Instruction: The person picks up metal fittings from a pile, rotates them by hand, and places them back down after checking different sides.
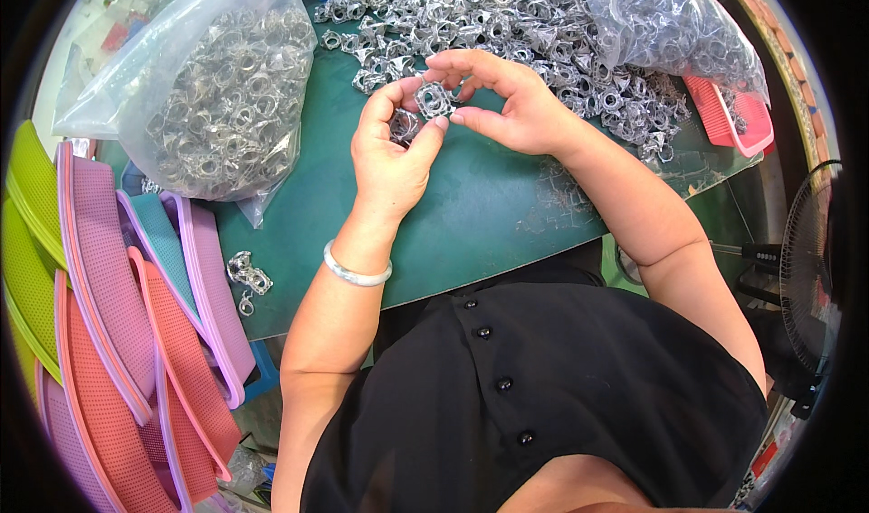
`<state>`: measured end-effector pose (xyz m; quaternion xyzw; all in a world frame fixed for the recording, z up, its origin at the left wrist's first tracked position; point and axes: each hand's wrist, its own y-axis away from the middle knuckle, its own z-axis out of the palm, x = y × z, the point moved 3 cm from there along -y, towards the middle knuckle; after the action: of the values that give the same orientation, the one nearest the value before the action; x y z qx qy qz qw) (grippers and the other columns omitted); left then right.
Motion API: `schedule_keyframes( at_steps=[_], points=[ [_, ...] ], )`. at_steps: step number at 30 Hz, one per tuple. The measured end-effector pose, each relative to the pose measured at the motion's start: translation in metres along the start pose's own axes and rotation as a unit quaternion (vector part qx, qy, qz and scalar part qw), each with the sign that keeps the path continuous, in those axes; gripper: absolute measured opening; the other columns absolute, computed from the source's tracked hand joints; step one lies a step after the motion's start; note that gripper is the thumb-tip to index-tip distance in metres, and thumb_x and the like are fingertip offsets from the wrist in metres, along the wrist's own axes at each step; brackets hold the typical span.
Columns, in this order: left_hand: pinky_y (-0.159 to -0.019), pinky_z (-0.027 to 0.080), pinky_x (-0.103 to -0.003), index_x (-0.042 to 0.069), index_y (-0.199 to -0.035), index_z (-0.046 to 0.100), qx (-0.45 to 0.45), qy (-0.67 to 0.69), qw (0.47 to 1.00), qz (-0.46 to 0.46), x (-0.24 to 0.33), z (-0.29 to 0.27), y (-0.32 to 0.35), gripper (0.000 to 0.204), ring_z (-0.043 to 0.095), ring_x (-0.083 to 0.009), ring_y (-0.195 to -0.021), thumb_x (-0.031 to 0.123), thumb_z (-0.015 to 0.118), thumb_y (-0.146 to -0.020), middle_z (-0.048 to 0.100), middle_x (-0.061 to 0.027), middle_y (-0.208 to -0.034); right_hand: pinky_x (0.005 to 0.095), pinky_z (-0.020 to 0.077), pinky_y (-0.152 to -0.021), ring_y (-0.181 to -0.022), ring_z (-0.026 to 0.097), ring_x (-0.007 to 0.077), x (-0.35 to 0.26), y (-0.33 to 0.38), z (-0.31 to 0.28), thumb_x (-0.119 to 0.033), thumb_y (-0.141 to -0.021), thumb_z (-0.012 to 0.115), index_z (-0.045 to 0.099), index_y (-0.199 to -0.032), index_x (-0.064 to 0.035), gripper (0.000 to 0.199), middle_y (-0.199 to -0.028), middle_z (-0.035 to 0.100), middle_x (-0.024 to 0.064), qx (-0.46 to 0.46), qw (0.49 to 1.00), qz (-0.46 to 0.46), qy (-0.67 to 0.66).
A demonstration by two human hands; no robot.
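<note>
Both my hands meet over the green tabletop (pixel 480 214), just in front of a heap of silvery cast metal pieces (pixel 489 15). One ring-shaped metal piece (pixel 434 101) is pinched between them, its round opening turned toward me. My left hand (pixel 394 142) curls around a second, similar metal piece (pixel 404 127), which rests against its palm and fingers. From the right, my right hand (pixel 507 101) touches the first piece with thumb and fingertips. The far side of that piece is partly hidden by fingers. A pale bangle (pixel 358 268) circles my left wrist.
At the left stands a clear plastic bag (pixel 226 105) full of similar pieces; another bag (pixel 670 24) lies back right over a pink basket (pixel 724 119). Stacked coloured plastic baskets (pixel 118 278) crowd the left edge. A few loose pieces (pixel 249 273) lie beside them. A fan (pixel 806 268) stands at right.
</note>
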<state>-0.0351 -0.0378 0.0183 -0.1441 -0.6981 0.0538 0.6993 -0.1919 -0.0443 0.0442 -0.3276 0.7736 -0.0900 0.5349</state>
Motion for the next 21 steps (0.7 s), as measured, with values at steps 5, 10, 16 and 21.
schedule_keyframes(
  at_steps=[5, 10, 16, 21],
  points=[
    [-0.064, 0.042, -0.018, 0.003, -0.109, 0.051, -0.010, 0.007, 1.000, -0.012, 0.0001, -0.0003, 0.0002, 0.044, 0.047, -0.0051, -0.075, 0.000, 0.067, -0.069, 0.048, -0.0007, -0.090, 0.0270, 0.0457, -0.077, -0.093, 0.054, 0.0153, 0.0008, -0.0001, -0.0004, 0.007, -0.070, 0.060, 0.047, -0.120, -0.0052, 0.053, -0.108, 0.057, 0.0068, 0.008, 1.000, -0.011, -0.011],
    [-0.064, 0.042, -0.018, 0.001, -0.112, 0.047, -0.020, 0.058, 0.998, -0.027, 0.0040, 0.0011, 0.0002, 0.046, 0.046, -0.0045, -0.074, 0.001, 0.066, -0.071, 0.048, -0.0011, -0.090, 0.0262, 0.0454, -0.076, -0.091, 0.053, 0.0141, 0.0001, 0.0003, -0.0018, 0.008, -0.070, 0.059, 0.048, -0.120, -0.0043, 0.053, -0.106, 0.058, 0.0071, 0.019, 1.000, -0.014, -0.014],
    [-0.053, 0.038, -0.016, 0.000, -0.103, 0.053, -0.041, 0.146, 0.973, -0.173, -0.0013, -0.0041, -0.0012, 0.027, 0.049, -0.0043, -0.062, 0.015, 0.060, -0.081, 0.059, -0.0021, -0.080, 0.0258, 0.0453, -0.076, -0.089, 0.053, 0.0135, -0.0019, -0.0010, -0.0010, 0.009, -0.070, 0.059, 0.048, -0.120, -0.0040, 0.053, -0.106, 0.058, 0.0076, 0.023, 0.999, -0.017, -0.018],
    [-0.049, 0.035, -0.016, 0.004, -0.096, 0.058, -0.061, 0.162, 0.965, -0.195, -0.0020, -0.0006, 0.0003, 0.020, 0.048, -0.0036, -0.057, 0.020, 0.057, -0.085, 0.060, -0.0007, -0.074, 0.0259, 0.0454, -0.076, -0.087, 0.054, 0.0134, -0.0011, -0.0001, -0.0016, 0.010, -0.069, 0.059, 0.048, -0.119, -0.0043, 0.053, -0.106, 0.059, 0.0073, 0.020, 0.999, -0.023, -0.012]
  ],
)
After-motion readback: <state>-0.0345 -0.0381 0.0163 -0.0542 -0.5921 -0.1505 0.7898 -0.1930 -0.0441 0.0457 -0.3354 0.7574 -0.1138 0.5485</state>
